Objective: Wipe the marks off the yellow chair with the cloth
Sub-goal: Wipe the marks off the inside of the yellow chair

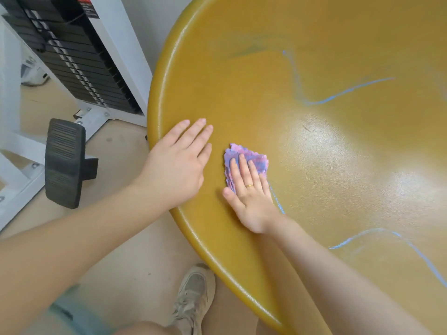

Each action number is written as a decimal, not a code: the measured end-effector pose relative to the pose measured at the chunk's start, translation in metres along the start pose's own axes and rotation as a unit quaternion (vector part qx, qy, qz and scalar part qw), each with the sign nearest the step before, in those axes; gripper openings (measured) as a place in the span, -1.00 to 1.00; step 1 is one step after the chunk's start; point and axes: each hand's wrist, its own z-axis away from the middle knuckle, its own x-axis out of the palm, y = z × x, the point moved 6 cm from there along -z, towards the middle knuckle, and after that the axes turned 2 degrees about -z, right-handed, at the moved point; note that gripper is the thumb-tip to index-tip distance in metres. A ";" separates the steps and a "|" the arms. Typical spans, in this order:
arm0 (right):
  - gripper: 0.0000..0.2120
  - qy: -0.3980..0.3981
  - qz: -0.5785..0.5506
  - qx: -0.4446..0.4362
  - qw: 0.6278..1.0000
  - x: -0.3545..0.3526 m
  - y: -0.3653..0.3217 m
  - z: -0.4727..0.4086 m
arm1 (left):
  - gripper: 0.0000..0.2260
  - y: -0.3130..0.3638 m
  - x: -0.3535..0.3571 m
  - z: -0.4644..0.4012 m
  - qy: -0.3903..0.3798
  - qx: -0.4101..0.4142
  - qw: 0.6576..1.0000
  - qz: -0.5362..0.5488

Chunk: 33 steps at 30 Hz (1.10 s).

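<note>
Both bare forearms are coming in from 6 o'clock. Right hand (250, 198) is pressing flat, fingers straight, on a crumpled purple-pink cloth (245, 163) lying on the big glossy yellow plastic chair (326, 153). Left hand (176, 163) is resting open on the rim at 9 o'clock. Blue chalky marks (348, 91) are sitting at 2 and 4 o'clock of the cloth. Beige sneaker (194, 297) is standing on the floor below.

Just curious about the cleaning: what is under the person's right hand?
A folded purple cloth lies under the straight fingers of the right hand, pressed flat on the yellow chair. A blue mark shows beside the hand. Anything beneath the cloth is hidden.
</note>
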 end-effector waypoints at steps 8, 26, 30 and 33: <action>-0.32 0.046 0.000 0.024 0.999 -0.027 0.012 -0.028 | -0.55 0.004 0.004 -0.001 -0.019 0.010 1.000 -0.015; -0.36 0.205 0.005 0.073 0.976 -0.047 0.038 -0.069 | -0.40 0.012 0.020 -0.003 -0.101 0.014 0.995 0.018; -0.31 0.100 -0.005 -0.005 0.995 0.003 -0.005 -0.003 | -0.44 0.013 0.017 -0.004 -0.126 0.006 0.992 0.010; -0.40 0.039 -0.029 -0.066 0.997 0.022 -0.021 0.036 | -0.42 0.014 0.018 -0.003 -0.157 0.019 0.987 0.018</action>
